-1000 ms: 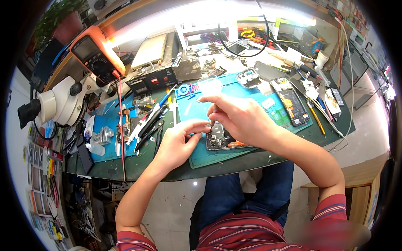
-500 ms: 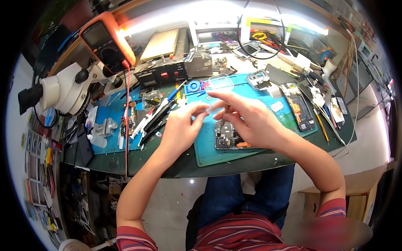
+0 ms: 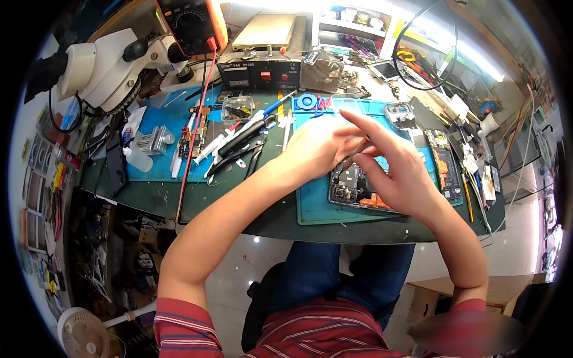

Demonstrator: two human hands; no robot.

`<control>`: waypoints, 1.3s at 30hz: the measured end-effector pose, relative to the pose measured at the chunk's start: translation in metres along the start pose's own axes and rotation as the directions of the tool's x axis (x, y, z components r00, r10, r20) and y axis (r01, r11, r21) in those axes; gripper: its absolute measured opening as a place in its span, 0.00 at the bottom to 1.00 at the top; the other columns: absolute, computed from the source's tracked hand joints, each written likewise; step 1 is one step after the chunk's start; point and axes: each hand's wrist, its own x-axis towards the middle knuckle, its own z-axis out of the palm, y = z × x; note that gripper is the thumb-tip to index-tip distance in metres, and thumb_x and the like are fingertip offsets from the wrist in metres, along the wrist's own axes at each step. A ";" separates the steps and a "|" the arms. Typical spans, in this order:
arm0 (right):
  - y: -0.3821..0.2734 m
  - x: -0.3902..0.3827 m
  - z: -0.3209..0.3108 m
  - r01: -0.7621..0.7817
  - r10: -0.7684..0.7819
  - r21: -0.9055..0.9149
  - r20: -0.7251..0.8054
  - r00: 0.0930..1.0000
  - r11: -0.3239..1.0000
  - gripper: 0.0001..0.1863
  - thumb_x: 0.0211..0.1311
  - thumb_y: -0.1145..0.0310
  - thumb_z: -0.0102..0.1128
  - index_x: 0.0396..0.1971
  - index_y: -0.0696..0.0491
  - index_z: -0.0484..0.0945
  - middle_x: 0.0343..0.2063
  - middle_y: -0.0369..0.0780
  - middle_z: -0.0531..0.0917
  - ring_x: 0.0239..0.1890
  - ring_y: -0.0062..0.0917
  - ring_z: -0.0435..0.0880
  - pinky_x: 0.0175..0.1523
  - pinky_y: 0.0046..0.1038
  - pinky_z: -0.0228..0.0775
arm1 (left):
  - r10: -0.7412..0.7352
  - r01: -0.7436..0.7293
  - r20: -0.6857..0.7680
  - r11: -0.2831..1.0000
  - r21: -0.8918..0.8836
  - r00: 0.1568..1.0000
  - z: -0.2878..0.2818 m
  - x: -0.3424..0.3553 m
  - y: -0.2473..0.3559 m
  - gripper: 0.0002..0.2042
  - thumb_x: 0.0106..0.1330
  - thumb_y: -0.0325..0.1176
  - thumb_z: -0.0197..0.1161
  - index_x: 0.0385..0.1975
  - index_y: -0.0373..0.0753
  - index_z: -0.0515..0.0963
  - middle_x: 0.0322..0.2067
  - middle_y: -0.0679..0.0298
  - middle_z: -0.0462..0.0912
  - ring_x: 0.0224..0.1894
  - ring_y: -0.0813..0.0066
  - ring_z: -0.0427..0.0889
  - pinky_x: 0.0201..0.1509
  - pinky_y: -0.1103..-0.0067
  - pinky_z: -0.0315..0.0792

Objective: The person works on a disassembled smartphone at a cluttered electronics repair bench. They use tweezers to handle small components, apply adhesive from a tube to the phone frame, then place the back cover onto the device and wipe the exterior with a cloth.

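Observation:
An opened phone [image 3: 341,192] with its inner boards and orange strips bare lies on the blue mat in front of me. Over it, my right hand [image 3: 399,170] pinches a slim brownish tool [image 3: 356,154], perhaps a screwdriver, between thumb and fingers. The tool slants down toward the phone's upper part; I cannot tell whether its tip touches. Close against it from the left comes my left hand [image 3: 316,146], fingers bent inward over the phone's upper edge. Its fingertips are partly hidden behind the right hand, and what they hold is not visible.
A second opened phone [image 3: 442,164] lies to the right. Left of the hands are black-handled tools [image 3: 245,137] and a squeeze bottle [image 3: 139,159]. A microscope [image 3: 107,65], a multimeter [image 3: 192,27] and a black power box [image 3: 259,73] stand behind. A red cable [image 3: 196,134] hangs over the table edge.
The view has shifted, so the bench sits further right and higher. My left hand has moved right, close against the right hand. The slim tool now points down at the phone.

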 end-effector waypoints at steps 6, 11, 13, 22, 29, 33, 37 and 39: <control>-0.007 0.003 -0.005 0.061 -0.045 -0.338 0.056 0.997 0.939 0.32 0.69 0.76 0.61 0.73 0.49 0.67 0.38 0.45 0.87 0.37 0.41 0.87 0.44 0.37 0.80 | 0.108 -0.112 0.095 0.993 0.032 0.990 -0.002 0.003 -0.026 0.09 0.59 0.32 0.73 0.36 0.37 0.83 0.29 0.51 0.83 0.41 0.51 0.84 0.46 0.61 0.77; -0.003 0.006 -0.002 0.036 -0.018 -0.241 0.075 0.997 0.970 0.35 0.68 0.73 0.63 0.74 0.49 0.65 0.35 0.45 0.88 0.37 0.43 0.88 0.44 0.40 0.79 | -0.325 0.343 0.136 0.930 -0.135 0.936 -0.037 -0.003 -0.008 0.08 0.66 0.27 0.68 0.41 0.32 0.81 0.31 0.59 0.85 0.34 0.70 0.85 0.41 0.74 0.79; -0.004 0.008 -0.005 0.024 -0.006 -0.243 0.077 0.997 0.970 0.34 0.68 0.74 0.63 0.73 0.49 0.66 0.35 0.45 0.88 0.37 0.43 0.88 0.44 0.39 0.80 | -0.354 0.376 0.140 0.906 -0.194 0.925 -0.044 -0.008 -0.009 0.10 0.69 0.26 0.68 0.47 0.34 0.81 0.35 0.66 0.85 0.36 0.81 0.83 0.43 0.81 0.78; -0.009 0.002 -0.022 -0.073 0.101 0.133 -0.217 0.971 0.988 0.27 0.72 0.77 0.60 0.70 0.53 0.69 0.37 0.42 0.89 0.40 0.26 0.93 0.43 0.27 0.81 | -0.427 0.534 0.321 0.701 -0.472 0.845 -0.058 -0.029 0.023 0.13 0.74 0.27 0.65 0.55 0.33 0.79 0.42 0.66 0.85 0.41 0.83 0.83 0.47 0.81 0.79; -0.012 -0.006 -0.027 -0.069 0.126 0.235 -0.236 0.963 0.970 0.27 0.73 0.75 0.62 0.70 0.54 0.69 0.37 0.41 0.90 0.42 0.25 0.93 0.46 0.25 0.81 | -0.460 0.528 0.307 0.495 -0.690 0.833 -0.053 -0.027 0.036 0.15 0.71 0.29 0.71 0.53 0.33 0.81 0.42 0.63 0.86 0.43 0.76 0.87 0.46 0.77 0.81; -0.010 -0.009 -0.028 -0.053 0.121 0.242 -0.275 0.954 0.969 0.26 0.73 0.75 0.62 0.69 0.54 0.70 0.38 0.41 0.90 0.43 0.25 0.93 0.48 0.24 0.82 | -0.509 0.530 0.283 0.444 -0.722 0.813 -0.055 -0.021 0.047 0.16 0.68 0.29 0.73 0.53 0.33 0.81 0.42 0.62 0.86 0.44 0.73 0.88 0.47 0.76 0.82; -0.012 -0.009 -0.034 -0.082 0.158 0.295 -0.243 0.957 0.952 0.27 0.77 0.71 0.60 0.72 0.57 0.65 0.44 0.46 0.89 0.47 0.26 0.90 0.55 0.29 0.83 | -0.519 0.511 0.259 0.430 -0.744 0.815 -0.053 -0.022 0.047 0.17 0.68 0.30 0.74 0.53 0.33 0.81 0.42 0.63 0.86 0.45 0.72 0.88 0.48 0.75 0.82; -0.012 -0.009 -0.033 -0.076 0.162 0.310 -0.262 0.951 0.948 0.26 0.78 0.71 0.59 0.71 0.57 0.66 0.44 0.46 0.89 0.47 0.26 0.90 0.55 0.29 0.83 | -0.527 0.512 0.260 0.417 -0.751 0.809 -0.053 -0.021 0.049 0.17 0.68 0.30 0.74 0.54 0.33 0.80 0.42 0.63 0.86 0.45 0.72 0.88 0.49 0.75 0.82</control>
